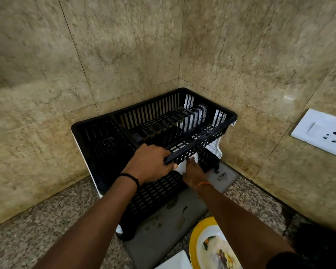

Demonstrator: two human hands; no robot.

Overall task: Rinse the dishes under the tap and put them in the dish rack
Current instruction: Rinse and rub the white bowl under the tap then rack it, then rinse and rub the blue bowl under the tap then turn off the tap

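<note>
A black plastic dish rack with a white drip tray stands in the wall corner on the counter. Its upper basket is tilted up at the front. My left hand grips the basket's front rim. My right hand reaches under that raised rim and touches a white piece of the tray; whether its fingers close on it is hidden. A dirty plate with a yellow rim and food remains lies at the bottom edge, under my right forearm. A white square dish shows beside it.
A grey mat marked HOME lies under the rack on the speckled granite counter. Marble walls close in behind and to the right. A white socket plate is on the right wall. A dark object sits at the lower right.
</note>
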